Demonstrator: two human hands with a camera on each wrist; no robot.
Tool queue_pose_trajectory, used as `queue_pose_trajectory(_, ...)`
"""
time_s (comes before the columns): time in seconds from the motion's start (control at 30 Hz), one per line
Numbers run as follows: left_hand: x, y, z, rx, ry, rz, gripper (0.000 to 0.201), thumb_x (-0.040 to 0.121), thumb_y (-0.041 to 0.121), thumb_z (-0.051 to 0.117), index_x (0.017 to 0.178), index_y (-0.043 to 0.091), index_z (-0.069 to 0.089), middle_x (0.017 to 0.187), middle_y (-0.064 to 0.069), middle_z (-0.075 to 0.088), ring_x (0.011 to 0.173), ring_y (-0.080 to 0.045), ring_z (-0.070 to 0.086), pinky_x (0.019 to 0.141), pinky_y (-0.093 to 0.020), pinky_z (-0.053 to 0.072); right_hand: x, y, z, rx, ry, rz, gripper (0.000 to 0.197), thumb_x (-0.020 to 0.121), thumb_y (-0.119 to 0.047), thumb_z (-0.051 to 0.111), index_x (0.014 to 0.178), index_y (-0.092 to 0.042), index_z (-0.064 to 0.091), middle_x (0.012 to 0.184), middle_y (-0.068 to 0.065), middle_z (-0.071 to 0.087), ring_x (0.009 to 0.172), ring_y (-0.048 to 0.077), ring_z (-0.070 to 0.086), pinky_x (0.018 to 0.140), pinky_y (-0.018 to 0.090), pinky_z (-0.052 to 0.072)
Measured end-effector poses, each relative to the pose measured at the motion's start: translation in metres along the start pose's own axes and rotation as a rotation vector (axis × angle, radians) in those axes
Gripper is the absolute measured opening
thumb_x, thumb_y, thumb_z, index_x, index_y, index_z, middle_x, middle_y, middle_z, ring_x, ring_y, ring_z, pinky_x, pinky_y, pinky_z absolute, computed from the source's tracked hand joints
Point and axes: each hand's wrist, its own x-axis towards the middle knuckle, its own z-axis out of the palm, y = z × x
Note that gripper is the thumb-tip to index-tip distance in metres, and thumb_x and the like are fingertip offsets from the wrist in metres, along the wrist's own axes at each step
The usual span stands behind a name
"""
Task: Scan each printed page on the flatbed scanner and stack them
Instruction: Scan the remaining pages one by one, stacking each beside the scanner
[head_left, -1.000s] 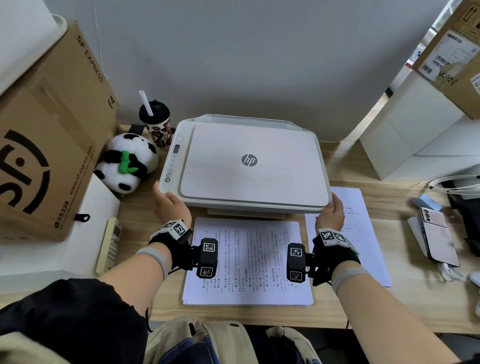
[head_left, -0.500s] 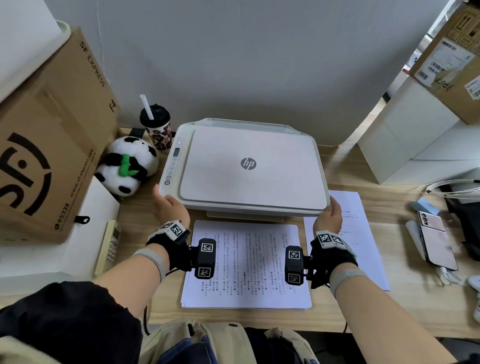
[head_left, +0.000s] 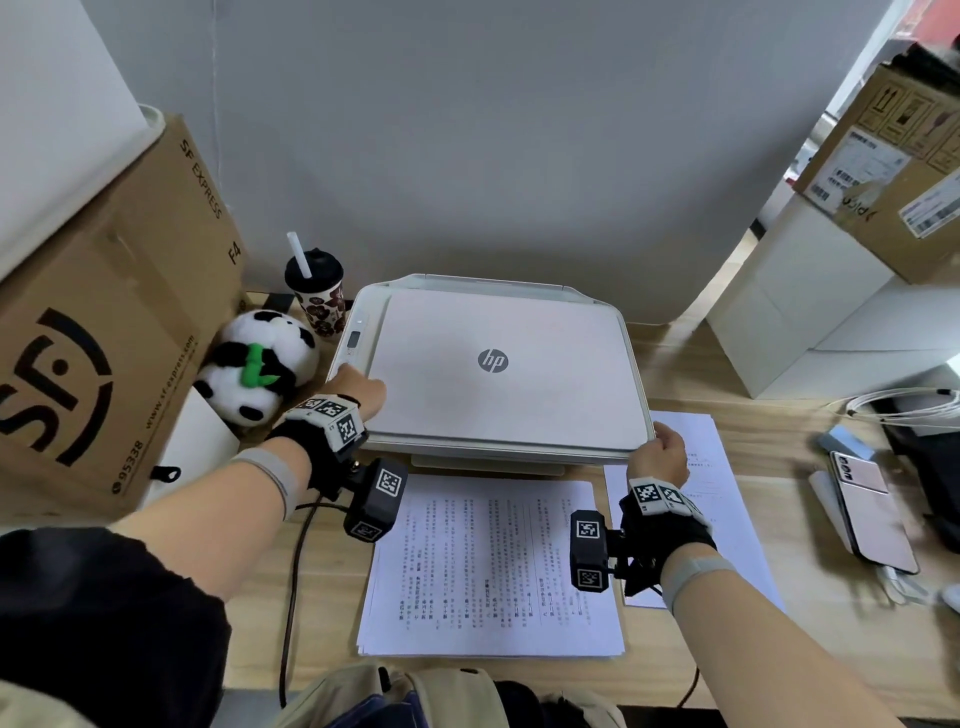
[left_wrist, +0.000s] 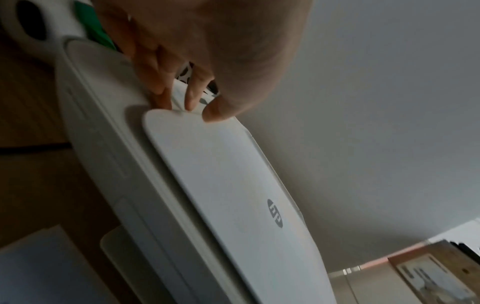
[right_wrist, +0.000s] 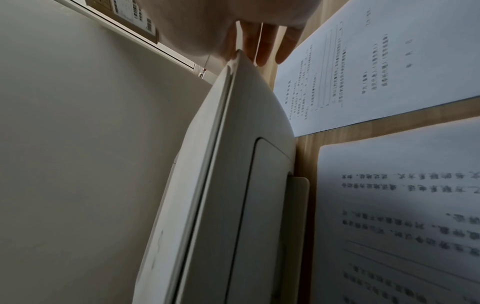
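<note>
We see the head view softly, evenly lit and sharp, its edges bowed by the wide lens. Both wrist views are dim and grainy; the nearest printed page (right_wrist: 400, 205) blurs, and the left hand (left_wrist: 207, 51) shadows the scanner (left_wrist: 221, 174).

The wooden tabletop (head_left: 691, 374) carries the scanner (head_left: 493, 374) at far centre, with a stack of printed pages (head_left: 493, 566) lying flat just near of it and a single printed page (head_left: 719, 467) beside that stack to the right. At left stand a cardboard box (head_left: 104, 338), a panda plush (head_left: 260, 364) and a lidded cup (head_left: 317, 291). At right lie a phone (head_left: 867, 509) and white cables (head_left: 904, 405), with white boxes (head_left: 831, 312) at far right.
</note>
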Motion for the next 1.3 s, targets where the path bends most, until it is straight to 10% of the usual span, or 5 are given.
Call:
queue_pose_trajectory(0.33, 0.014, 0.059, -0.069, -0.519, 0.044, 0.084, 0.027, 0.095, 0.024, 0.037, 0.079, 0.012, 0.055, 0.078, -0.012, 0.049, 0.050, -0.015, 0.041, 0.047, -0.022, 0.032, 0.015, -0.054, -0.005, 0.206, 0.069, -0.072, 0.036, 0.089, -0.002, 0.035, 0.108, -0.009, 0.065, 0.097, 0.006, 0.069, 0.091, 0.017, 0.058, 0.058, 0.001, 0.035)
queue_pose_trajectory(0.53, 0.012, 0.115, -0.113, -1.169, -0.031, 0.089, 0.038, 0.098, 0.033, 0.025, 0.070, 0.013, 0.040, 0.033, 0.001, 0.048, 0.047, -0.013, 0.033, 0.043, -0.020, 0.020, 0.022, -0.079, 0.026, 0.264, -0.183, -0.022, 0.023, 0.094, -0.006, 0.035, 0.100, -0.009, 0.058, 0.076, 0.003, 0.063, 0.061, 0.012, 0.056, 0.056, 0.025, 0.040)
queue_pose_trajectory(0.7, 0.015, 0.150, -0.115, -1.209, 0.076, 0.170, 0.027, 0.096, 0.028, 0.032, 0.081, 0.017, 0.051, 0.062, 0.003, 0.062, 0.055, -0.010, 0.045, 0.051, -0.022, 0.028, 0.025, -0.090, 0.045, -0.276, -0.325, -0.179, 0.032, 0.093, -0.019, 0.049, 0.116, -0.002, 0.063, 0.109, 0.013, 0.064, 0.102, 0.028, 0.058, 0.085, 0.033, 0.044)
queue_pose_trajectory(0.87, 0.022, 0.168, -0.102, -0.993, 0.145, 0.284, 0.037, 0.100, 0.025, 0.028, 0.135, 0.019, 0.038, 0.077, 0.007, 0.053, 0.060, -0.005, 0.042, 0.054, -0.022, 0.031, 0.010, -0.081, 0.051, -0.804, -0.348, -0.360, 0.052, 0.083, -0.043, 0.064, 0.127, -0.018, 0.056, 0.133, 0.008, 0.045, 0.125, 0.027, 0.040, 0.099, 0.034, 0.039)
queue_pose_trajectory(1.3, 0.040, 0.131, -0.057, -0.603, 0.067, 0.286, 0.047, 0.096, 0.013, 0.042, 0.142, 0.008, 0.035, 0.135, -0.017, 0.047, 0.119, -0.032, 0.051, 0.096, -0.040, 0.044, 0.001, -0.089, 0.056, -0.443, -0.386, -0.188, 0.034, 0.080, -0.016, 0.068, 0.110, -0.013, 0.053, 0.107, 0.007, 0.060, 0.099, 0.027, 0.058, 0.074, 0.025, 0.038)
